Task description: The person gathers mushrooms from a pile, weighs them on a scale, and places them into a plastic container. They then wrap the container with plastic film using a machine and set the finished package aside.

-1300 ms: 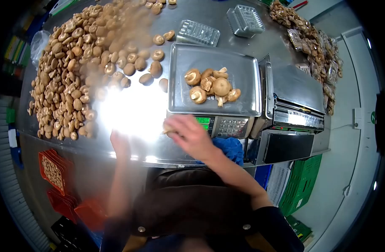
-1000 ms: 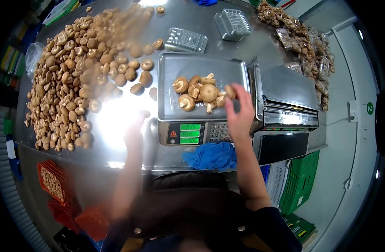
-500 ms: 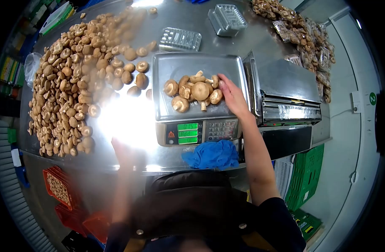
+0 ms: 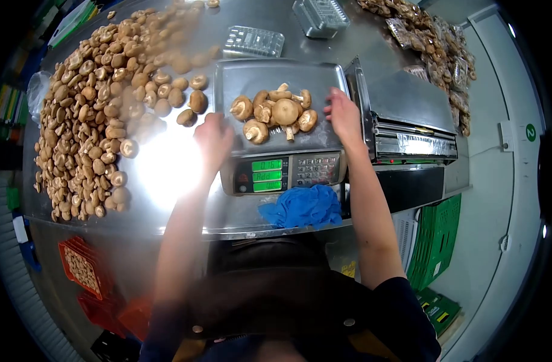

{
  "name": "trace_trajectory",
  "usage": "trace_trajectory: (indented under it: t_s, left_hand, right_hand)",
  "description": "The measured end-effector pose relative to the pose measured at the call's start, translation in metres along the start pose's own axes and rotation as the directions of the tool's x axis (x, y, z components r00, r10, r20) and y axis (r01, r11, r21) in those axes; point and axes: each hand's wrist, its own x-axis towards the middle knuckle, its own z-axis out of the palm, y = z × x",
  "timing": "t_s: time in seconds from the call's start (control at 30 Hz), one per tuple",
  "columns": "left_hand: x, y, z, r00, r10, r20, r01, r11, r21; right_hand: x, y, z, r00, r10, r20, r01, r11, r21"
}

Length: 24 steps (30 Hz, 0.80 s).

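Note:
A heap of shiitake mushrooms (image 4: 285, 113) sits in the middle of the scale's metal tray (image 4: 324, 142), with a bit of clear plastic showing beneath it. My right hand (image 4: 343, 116) is at the tray's right side, fingers apart and slightly bent, a small gap from the nearest mushroom. At the left edge of the tray is my left hand (image 4: 215, 143), somewhat blurred, with its fingers loosely bent and no object visible in it. Below the tray, the scale's green display (image 4: 267, 175) is lit. A crumpled blue cloth (image 4: 303, 207) lies in front of the scale.
A large pile of loose mushrooms (image 4: 86, 127) covers the table's left side. Clear plastic punnets (image 4: 253, 42) lie behind the scale, with more stacked punnets (image 4: 321, 18) further right. A wrapping machine (image 4: 411, 114) stands at right; packed mushrooms (image 4: 435, 51) are heaped beyond it.
My left hand has moved up from the table's front edge to the tray's left side. My right hand has come slightly away from the mushrooms. The view has shifted a little.

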Motion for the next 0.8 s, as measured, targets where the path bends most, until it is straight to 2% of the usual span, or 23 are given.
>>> trace_trajectory:
  t_s: [0.03,0.07,0.13,0.2,0.23,0.27,0.33,0.37,0.4,0.47,0.53,0.57,0.6,0.67,0.7,0.8]
  left_hand:
    - [0.001,-0.003,0.003,0.999,0.0,0.035,-0.001,1.0,0.016]
    - [0.002,-0.004,0.005,0.998,0.006,0.066,-0.008,0.999,0.033]
    - [0.01,-0.013,0.013,0.996,0.04,0.079,-0.044,0.998,0.047]
    - [0.01,-0.023,0.018,0.998,0.034,0.061,-0.034,0.999,0.001]
    - [0.005,-0.009,0.014,1.0,0.026,0.017,-0.025,0.997,-0.072]
    - [-0.005,0.007,0.007,0.987,-0.13,0.089,0.153,0.932,-0.328]
    - [-0.015,0.027,0.0,0.98,-0.176,0.09,0.197,0.872,-0.449]
    - [-0.012,0.014,0.004,0.993,-0.106,0.056,0.118,0.938,-0.327]
    - [-0.016,0.034,0.001,0.99,-0.141,0.024,0.141,0.934,-0.33]
    - [-0.019,0.05,0.004,0.997,-0.067,-0.041,0.053,0.959,-0.277]
    - [-0.031,0.115,0.008,0.99,-0.14,0.012,0.132,0.902,-0.412]
    - [-0.033,0.139,0.02,0.993,-0.12,0.015,0.115,0.905,-0.41]
    - [-0.035,0.165,0.033,0.991,-0.131,0.029,0.132,0.91,-0.394]
    - [-0.03,0.192,0.069,0.996,-0.058,0.063,0.078,0.923,-0.377]
    - [-0.028,0.207,0.09,0.994,-0.045,0.097,0.083,0.897,-0.434]
    - [-0.019,0.255,0.155,0.982,-0.008,0.188,0.092,0.892,-0.443]
  right_hand:
    - [0.007,0.003,0.003,0.998,0.059,0.036,-0.056,0.995,-0.086]
    - [0.017,0.021,0.02,0.999,0.004,0.044,0.001,0.995,-0.096]
    - [0.011,0.002,0.029,0.986,-0.158,0.06,0.169,0.946,-0.276]
    - [0.01,-0.009,0.029,0.994,-0.086,0.069,0.098,0.975,-0.199]
    - [0.009,-0.007,0.028,0.991,-0.113,0.078,0.123,0.982,-0.14]
    - [0.004,-0.008,0.027,0.987,-0.145,0.065,0.152,0.982,-0.114]
    - [0.0,-0.01,0.017,0.98,-0.174,0.093,0.183,0.978,-0.101]
    - [-0.001,-0.012,0.009,0.972,-0.224,0.066,0.227,0.973,-0.047]
    - [0.0,-0.014,-0.001,0.962,-0.262,0.077,0.264,0.964,-0.017]
    - [0.0,-0.019,-0.034,0.95,-0.31,0.032,0.31,0.95,0.026]
    - [0.003,-0.015,-0.076,0.949,-0.316,0.008,0.316,0.949,0.004]
    - [0.004,-0.013,-0.102,0.949,-0.316,0.001,0.316,0.949,-0.018]
    - [0.007,-0.006,-0.125,0.949,-0.315,-0.004,0.315,0.948,-0.039]
    - [0.016,0.021,-0.167,0.953,-0.297,-0.05,0.294,0.953,-0.069]
    - [0.021,0.038,-0.189,0.955,-0.291,-0.056,0.287,0.956,-0.066]
    - [0.039,0.092,-0.249,0.964,-0.245,-0.101,0.233,0.965,-0.117]
